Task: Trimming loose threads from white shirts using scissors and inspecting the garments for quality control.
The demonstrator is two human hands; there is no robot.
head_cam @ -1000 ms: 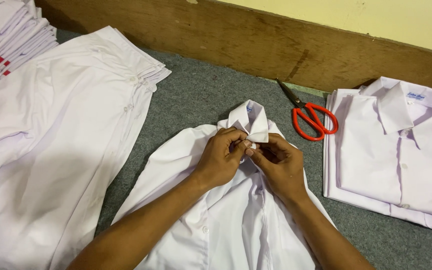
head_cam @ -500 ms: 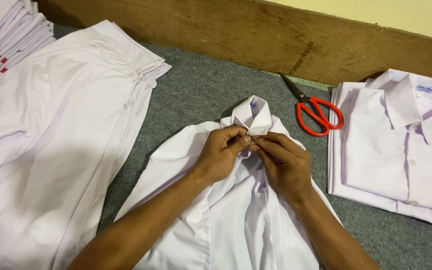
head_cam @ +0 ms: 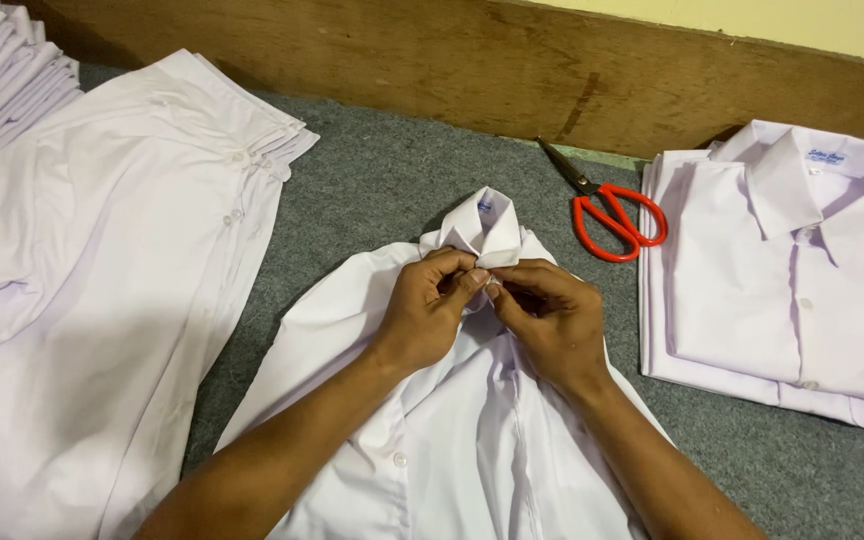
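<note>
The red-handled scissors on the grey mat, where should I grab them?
Take the red-handled metal scissors by the two red loops, coming from the near side. The loops point toward the person and lie flat on the grey felt mat; the blades point away at the wooden board.

Camera view shifted: scissors (head_cam: 620, 217) now sit further toward 3 o'clock and lower in view than a second ago, folded shirt stack (head_cam: 792, 270) at 3 o'clock shows more collar. Left hand (head_cam: 430, 310) and right hand (head_cam: 544, 315) slid slightly toward 6 o'clock under the collar (head_cam: 484, 225), fingertips closing tighter together on the placket. Loose shirt pile (head_cam: 102, 280) at 9 o'clock moved toward 12.
</note>
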